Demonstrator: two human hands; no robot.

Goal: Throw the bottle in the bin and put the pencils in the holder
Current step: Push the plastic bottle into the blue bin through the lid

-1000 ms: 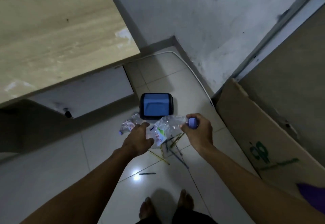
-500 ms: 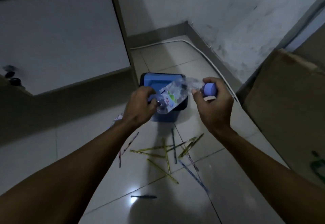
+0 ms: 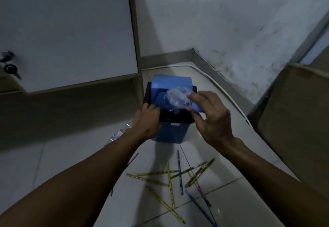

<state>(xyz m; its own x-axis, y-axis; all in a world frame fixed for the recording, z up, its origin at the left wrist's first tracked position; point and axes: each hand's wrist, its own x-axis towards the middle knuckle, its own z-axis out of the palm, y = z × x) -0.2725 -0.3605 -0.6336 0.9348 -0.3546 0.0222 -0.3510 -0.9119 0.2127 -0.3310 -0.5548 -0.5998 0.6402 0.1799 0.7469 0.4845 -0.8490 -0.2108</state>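
Note:
A blue bin (image 3: 169,134) with a black rim stands on the tiled floor, its blue swing lid (image 3: 170,84) tilted up. My right hand (image 3: 210,118) grips a crumpled clear bottle (image 3: 176,98) by its blue-capped end, with the bottle's body over the bin's open mouth. My left hand (image 3: 147,121) rests on the bin's front left rim, fingers curled over it. Several yellow, blue and red pencils (image 3: 170,177) lie scattered on the floor just in front of the bin. A second crumpled bottle (image 3: 117,135) shows beside my left forearm. No pencil holder is in view.
A white cabinet door (image 3: 67,30) with a key in its lock (image 3: 10,69) hangs at the left above the floor. A cardboard sheet (image 3: 295,116) leans at the right. A white cable (image 3: 222,87) runs along the wall's base behind the bin.
My left hand let go of the bottle and went down to the bin's rim. My right hand carried the bottle forward over the bin's mouth. The lid is now tilted up.

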